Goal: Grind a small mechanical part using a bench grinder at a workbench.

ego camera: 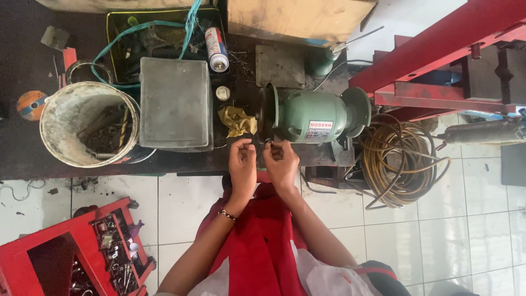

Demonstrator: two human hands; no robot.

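A small dark part (267, 143), too small to identify, sits at the wheel of the green bench grinder (315, 115). My left hand (243, 164) and right hand (281, 163) pinch it, fingers closed. Beside them: 1 grey box (175, 103), 1 bucket (60, 118).

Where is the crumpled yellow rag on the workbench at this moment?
In the head view, the crumpled yellow rag lies mid-bench, between the grey metal box and the green bench grinder, just above the left hand.
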